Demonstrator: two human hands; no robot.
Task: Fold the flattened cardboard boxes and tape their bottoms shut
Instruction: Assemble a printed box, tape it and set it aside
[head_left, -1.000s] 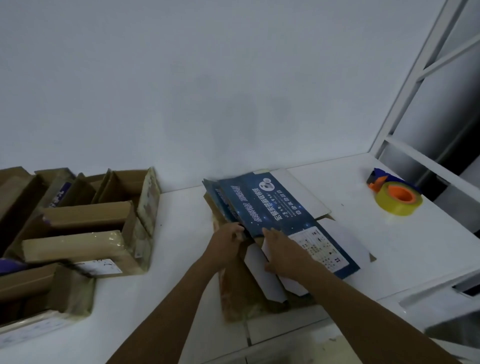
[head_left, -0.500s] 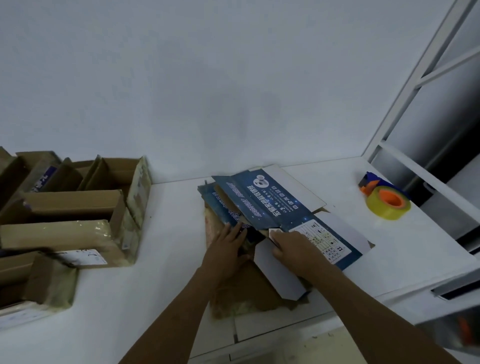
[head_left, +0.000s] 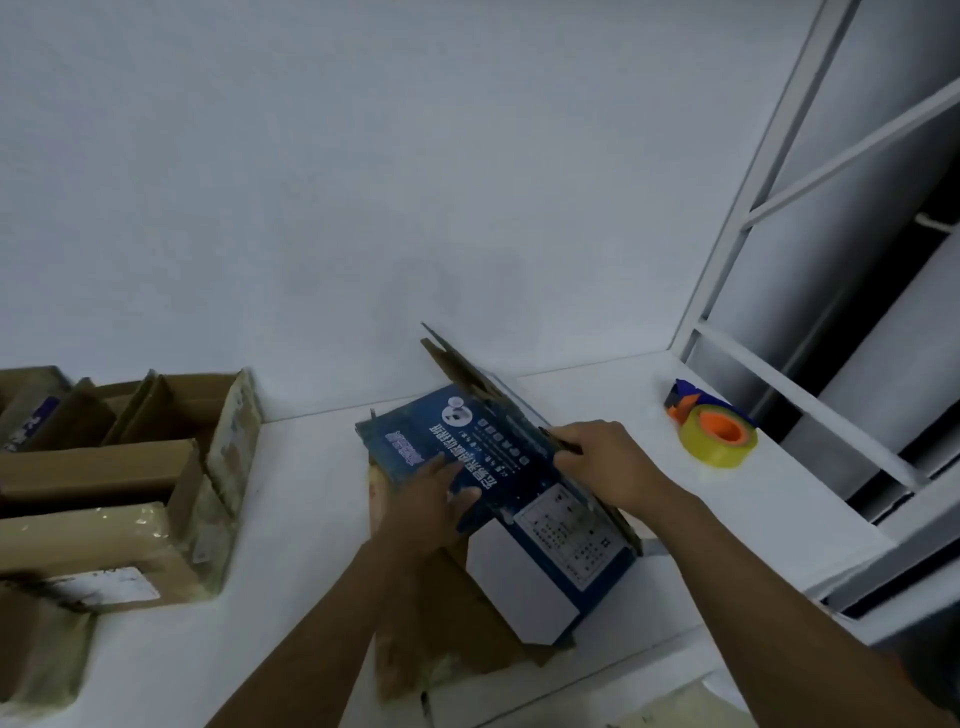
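Lying beneath both wrists, flattened brown cardboard (head_left: 441, 639) rests on the counter (head_left: 301, 519). The left hand (head_left: 431, 499) presses straight fingers on the blue box (head_left: 498, 441); the right hand (head_left: 608, 462) grips its raised side. A tape roll (head_left: 719, 436) sits right of that hand, apart; brown boxes (head_left: 130, 467) stand well left.

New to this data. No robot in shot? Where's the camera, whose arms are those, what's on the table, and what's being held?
There is no robot here. A person works with two bare hands. The only camera sits on their head, looking forward and down, so both arms come in from the bottom edge.

On the white table is a blue box, only partly opened. It lies on a brown cardboard sheet. The left hand presses flat on the box's printed face. The right hand has its fingers curled round the raised far panel, apparently to pull the box open.

A yellow tape roll sits to the right with neither hand on it. Brown boxes are piled at the left.
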